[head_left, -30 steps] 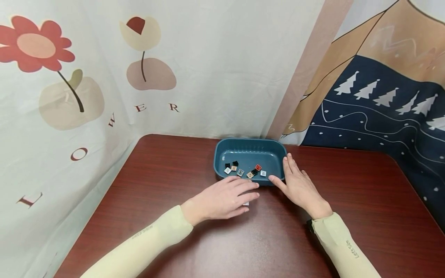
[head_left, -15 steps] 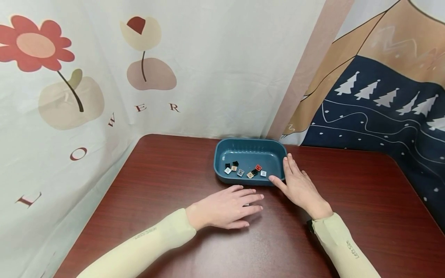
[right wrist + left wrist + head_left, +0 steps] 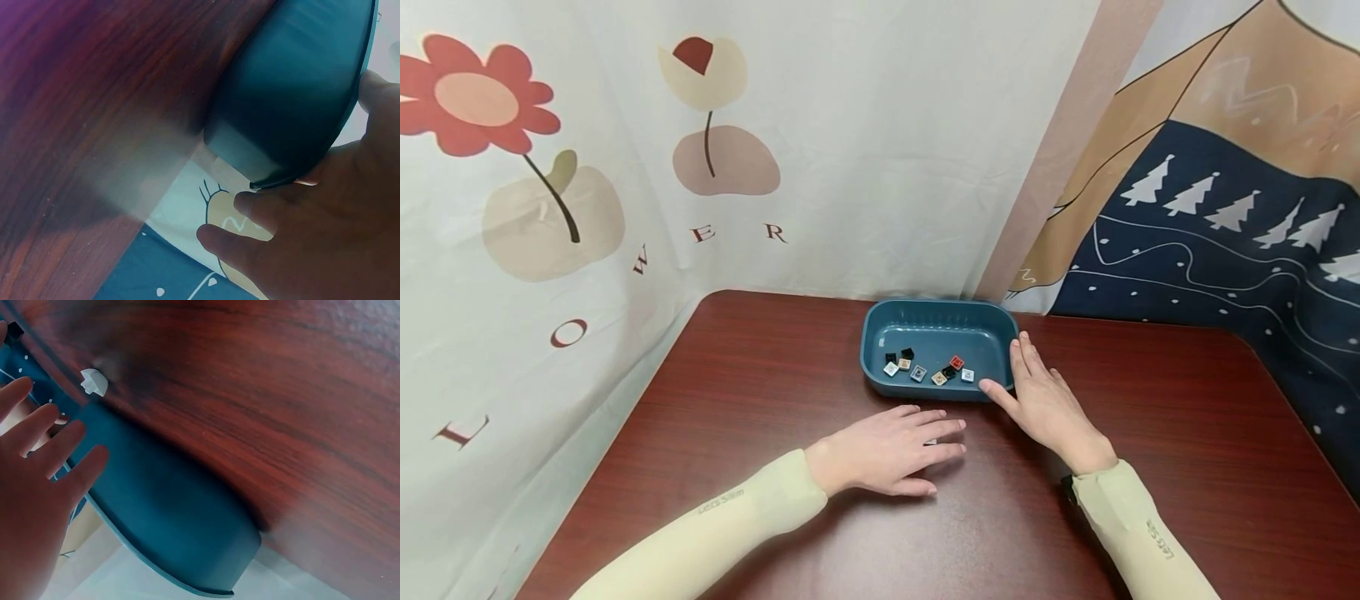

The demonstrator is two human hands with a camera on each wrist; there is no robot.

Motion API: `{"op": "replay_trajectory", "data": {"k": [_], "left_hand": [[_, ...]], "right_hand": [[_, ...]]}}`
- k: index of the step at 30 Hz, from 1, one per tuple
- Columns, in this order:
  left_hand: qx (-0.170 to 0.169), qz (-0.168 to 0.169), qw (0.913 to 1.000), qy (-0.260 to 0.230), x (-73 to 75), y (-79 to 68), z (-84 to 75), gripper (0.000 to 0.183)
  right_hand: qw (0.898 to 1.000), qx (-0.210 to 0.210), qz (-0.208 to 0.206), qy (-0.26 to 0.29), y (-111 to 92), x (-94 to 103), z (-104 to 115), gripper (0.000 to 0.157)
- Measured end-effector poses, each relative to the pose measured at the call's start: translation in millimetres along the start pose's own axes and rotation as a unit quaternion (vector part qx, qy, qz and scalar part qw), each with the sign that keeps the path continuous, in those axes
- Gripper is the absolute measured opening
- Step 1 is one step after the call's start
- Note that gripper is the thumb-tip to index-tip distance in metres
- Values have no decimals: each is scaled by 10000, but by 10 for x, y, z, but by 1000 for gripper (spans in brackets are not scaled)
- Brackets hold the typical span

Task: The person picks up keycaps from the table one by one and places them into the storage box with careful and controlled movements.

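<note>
My left hand (image 3: 891, 450) hovers over the table in front of a blue plastic tray (image 3: 940, 312), fingers spread and holding nothing. Between its fingers shows a bit of a white keycap (image 3: 931, 442). In the left wrist view that white keycap (image 3: 94, 382) lies tilted on the table near the tray's wall (image 3: 169, 494). My right hand (image 3: 1051, 408) rests at the tray's right front corner, fingers straight along the end and thumb on the front rim. Inside the tray lie several loose keycaps, among them a red one (image 3: 957, 362), a grey one (image 3: 918, 374) and a black one (image 3: 907, 353).
The dark red-brown wooden table (image 3: 760, 358) spreads round the tray. Behind it hangs a white curtain (image 3: 865, 167) with flower prints, and a navy cloth (image 3: 1217, 250) with white trees hangs at the right. The tray stands close to the table's back edge.
My left hand has drawn back from the tray's front rim toward me, its fingers spreading, then nearly stopped. The right hand and the tray have stayed in place.
</note>
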State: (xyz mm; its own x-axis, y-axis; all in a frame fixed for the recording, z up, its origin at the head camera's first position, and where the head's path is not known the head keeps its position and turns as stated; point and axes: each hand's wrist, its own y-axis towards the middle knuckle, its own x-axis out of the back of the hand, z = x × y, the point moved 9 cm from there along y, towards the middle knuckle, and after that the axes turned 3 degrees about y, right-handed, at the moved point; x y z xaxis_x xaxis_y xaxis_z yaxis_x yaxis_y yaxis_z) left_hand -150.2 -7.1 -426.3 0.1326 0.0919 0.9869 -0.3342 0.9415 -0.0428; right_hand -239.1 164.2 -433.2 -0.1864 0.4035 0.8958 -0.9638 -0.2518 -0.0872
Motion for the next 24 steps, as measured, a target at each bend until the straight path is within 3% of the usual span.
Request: {"op": "replay_trajectory", "data": {"k": [6,11,24], "left_hand": [[57,247,9997,39,-84,34,6,60],[136,373,9989,237,-148,61,4,45],[94,22,9975,705,-64,32,-1,20]], "right_hand": [[10000,17,-7,17,-4,-1,1,109],[10000,36,-40,47,-11,6,1,106],[9999,72,-62,48,-8,10,5,107]]}}
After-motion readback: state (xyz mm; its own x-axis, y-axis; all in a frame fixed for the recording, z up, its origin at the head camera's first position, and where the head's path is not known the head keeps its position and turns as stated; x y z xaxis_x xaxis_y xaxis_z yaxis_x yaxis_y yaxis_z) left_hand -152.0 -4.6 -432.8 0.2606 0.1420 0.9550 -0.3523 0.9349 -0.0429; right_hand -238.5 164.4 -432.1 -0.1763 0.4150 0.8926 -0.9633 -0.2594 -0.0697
